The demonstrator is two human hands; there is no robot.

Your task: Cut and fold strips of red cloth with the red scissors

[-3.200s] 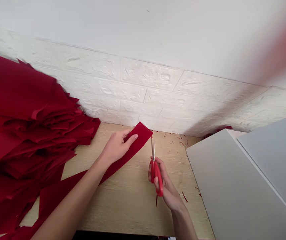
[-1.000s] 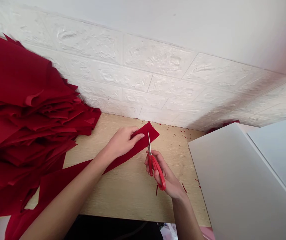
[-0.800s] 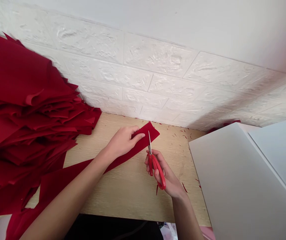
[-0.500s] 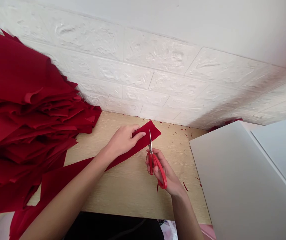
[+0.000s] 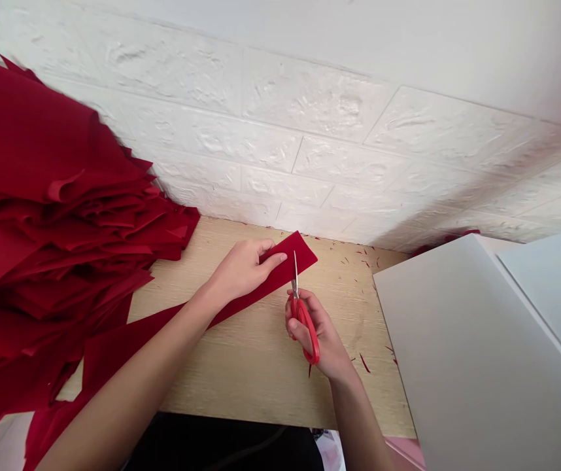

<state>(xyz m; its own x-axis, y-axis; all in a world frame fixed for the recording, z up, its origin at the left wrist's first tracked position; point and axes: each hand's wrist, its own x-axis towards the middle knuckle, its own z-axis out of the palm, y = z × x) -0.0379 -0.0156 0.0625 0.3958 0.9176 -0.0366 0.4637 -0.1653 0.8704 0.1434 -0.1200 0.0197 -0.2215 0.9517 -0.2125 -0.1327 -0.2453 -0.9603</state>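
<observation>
My left hand (image 5: 248, 268) pinches a long strip of red cloth (image 5: 255, 288) near its far end, thumb on top and fingers at the far edge. The strip runs back under my left forearm toward the lower left. In my right hand (image 5: 320, 330) is a pair of scissors (image 5: 305, 320) with red handles. Their blades look nearly closed, and one lies over the cloth close to its end, just right of my left thumb. Whether the other blade is underneath is hidden.
A tall heap of red cloth (image 5: 74, 235) fills the left side. The wooden tabletop (image 5: 261, 373) carries small red scraps (image 5: 363, 363). A white brick-patterned wall (image 5: 271, 150) stands behind, and a light grey box-like panel (image 5: 467, 340) is on the right.
The scissor handles have come closer together and the blades have closed. My right hand has shifted slightly left. My left hand keeps its grip on the cloth.
</observation>
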